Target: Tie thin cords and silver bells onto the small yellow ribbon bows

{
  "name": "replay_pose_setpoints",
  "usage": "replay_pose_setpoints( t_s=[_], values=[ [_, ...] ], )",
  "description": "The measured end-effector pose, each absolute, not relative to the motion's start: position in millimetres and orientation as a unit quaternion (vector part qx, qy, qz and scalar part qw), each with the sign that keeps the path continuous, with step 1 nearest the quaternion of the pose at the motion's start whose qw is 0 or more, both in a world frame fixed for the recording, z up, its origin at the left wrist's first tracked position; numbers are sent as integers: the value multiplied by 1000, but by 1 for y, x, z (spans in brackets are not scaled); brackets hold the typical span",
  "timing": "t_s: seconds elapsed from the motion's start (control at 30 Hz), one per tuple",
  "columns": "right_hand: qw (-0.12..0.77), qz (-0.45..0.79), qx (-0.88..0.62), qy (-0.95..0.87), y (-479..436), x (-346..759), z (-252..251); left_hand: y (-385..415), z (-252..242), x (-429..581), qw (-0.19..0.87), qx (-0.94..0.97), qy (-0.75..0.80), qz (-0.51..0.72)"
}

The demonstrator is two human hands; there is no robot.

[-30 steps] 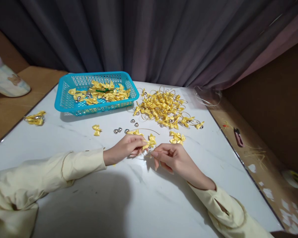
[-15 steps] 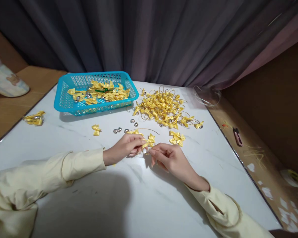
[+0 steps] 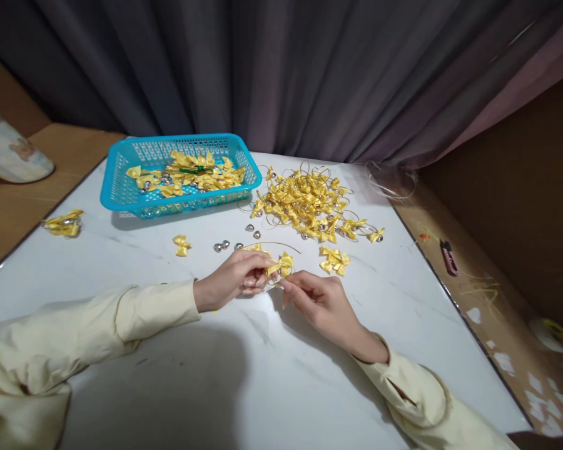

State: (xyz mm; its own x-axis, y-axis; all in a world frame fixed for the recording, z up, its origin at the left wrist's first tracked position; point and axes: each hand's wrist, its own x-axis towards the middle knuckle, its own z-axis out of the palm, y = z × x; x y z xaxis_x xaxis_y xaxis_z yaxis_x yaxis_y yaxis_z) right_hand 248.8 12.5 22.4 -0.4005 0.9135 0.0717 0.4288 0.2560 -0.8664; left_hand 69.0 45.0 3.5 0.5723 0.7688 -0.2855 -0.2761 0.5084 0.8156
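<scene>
My left hand [image 3: 242, 276] pinches a yellow ribbon bow [image 3: 284, 264] by its left side, a little above the white table. A thin gold cord [image 3: 273, 284] loops below the bow. My right hand [image 3: 319, 305] is closed, with thumb and forefinger pinching that cord at its right side. Behind the left fingers, another yellow bow [image 3: 254, 247] is partly hidden, and a curved piece of cord [image 3: 286, 244] lies past it. Several silver heart-shaped bells [image 3: 226, 244] rest just beyond my left hand. To the right sits a small group of yellow bows [image 3: 334, 261].
A blue basket [image 3: 136, 207] holding yellow bows and bells stands at the back left. Beside it spreads a heap of corded bows [image 3: 304, 200]. A single bow [image 3: 181, 245] lies nearer. Beyond the right table edge are a pink cutter [image 3: 449, 257] and paper scraps. A bottle [image 3: 16, 150] stands left.
My right hand has shifted slightly left and the cord loop under the bow sits further left. The bow has turned a little to face me more. Other things lie as before.
</scene>
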Motion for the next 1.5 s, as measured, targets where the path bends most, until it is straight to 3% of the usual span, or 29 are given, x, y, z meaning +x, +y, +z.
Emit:
replay_pose_setpoints(
  t_s=[0.63, 0.97, 1.5],
  values=[
    [271, 593, -452, -608, 14, 248, 30, 41, 4, 69, 723, 472, 380, 332],
    [297, 398, -463, -734, 11, 248, 24, 43, 5, 67, 803, 383, 314, 330],
    [302, 285, -421, -807, 11, 250, 17, 44, 7, 68, 817, 362, 322, 312]
  ],
)
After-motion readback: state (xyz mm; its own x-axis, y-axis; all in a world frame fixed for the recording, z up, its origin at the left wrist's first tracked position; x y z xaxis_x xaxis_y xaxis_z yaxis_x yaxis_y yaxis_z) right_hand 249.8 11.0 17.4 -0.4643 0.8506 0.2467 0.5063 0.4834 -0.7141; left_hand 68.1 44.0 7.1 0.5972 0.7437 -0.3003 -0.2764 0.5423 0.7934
